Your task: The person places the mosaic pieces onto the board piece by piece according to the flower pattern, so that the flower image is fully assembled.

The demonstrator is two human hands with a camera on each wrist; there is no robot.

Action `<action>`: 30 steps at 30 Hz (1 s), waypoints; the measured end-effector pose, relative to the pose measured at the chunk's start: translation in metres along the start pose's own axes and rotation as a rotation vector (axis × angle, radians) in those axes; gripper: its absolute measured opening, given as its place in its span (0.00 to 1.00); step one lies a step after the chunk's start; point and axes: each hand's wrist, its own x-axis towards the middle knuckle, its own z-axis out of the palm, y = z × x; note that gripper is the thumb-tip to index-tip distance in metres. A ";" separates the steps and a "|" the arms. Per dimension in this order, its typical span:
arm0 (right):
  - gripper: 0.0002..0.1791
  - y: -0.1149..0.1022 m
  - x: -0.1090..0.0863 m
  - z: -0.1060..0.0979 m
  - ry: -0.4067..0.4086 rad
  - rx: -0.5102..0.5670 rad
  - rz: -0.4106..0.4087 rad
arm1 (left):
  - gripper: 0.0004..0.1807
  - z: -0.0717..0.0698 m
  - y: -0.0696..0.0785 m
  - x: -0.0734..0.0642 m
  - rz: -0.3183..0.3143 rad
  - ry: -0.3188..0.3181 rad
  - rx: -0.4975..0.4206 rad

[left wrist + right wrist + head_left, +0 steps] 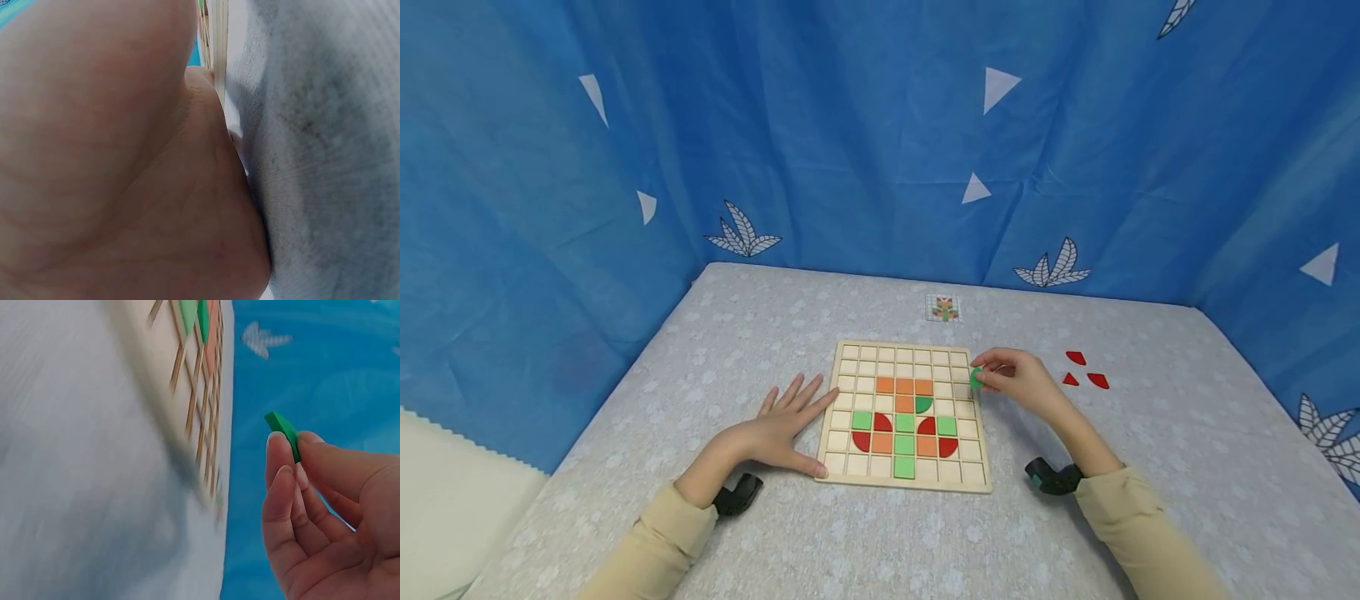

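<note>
A wooden grid board [880,485] lies on the table, with orange, light green, red and dark green pieces set in its cells. My left hand [778,429] is spread flat with straight fingers, thumb and fingertips touching the board's left edge. Just over the right edge, my right hand [1018,382] pinches a dark green piece [285,434] between thumb and fingers; its full outline is partly hidden by the fingertips. One dark green quarter-round piece [923,405] sits in a cell below the orange row. Only palm skin and the board's edge show in the left wrist view.
Right of the board lie two red quarter-round pieces [1098,381] and a small red triangle [1071,379]. A small pattern card [943,308] lies beyond the board. Blue curtain [880,150] hangs behind the patterned tablecloth [760,550].
</note>
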 end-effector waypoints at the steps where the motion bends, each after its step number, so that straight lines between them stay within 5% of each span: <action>1: 0.12 -0.004 0.002 0.004 -0.013 0.007 -0.010 | 0.61 0.000 0.000 0.000 0.002 0.000 -0.001; 16: 0.10 -0.031 0.027 0.055 -0.198 0.146 -0.109 | 0.61 0.000 -0.001 0.002 -0.002 -0.008 0.016; 30: 0.09 -0.041 0.043 0.081 -0.277 -0.038 -0.261 | 0.61 0.000 0.000 0.001 -0.014 -0.011 0.023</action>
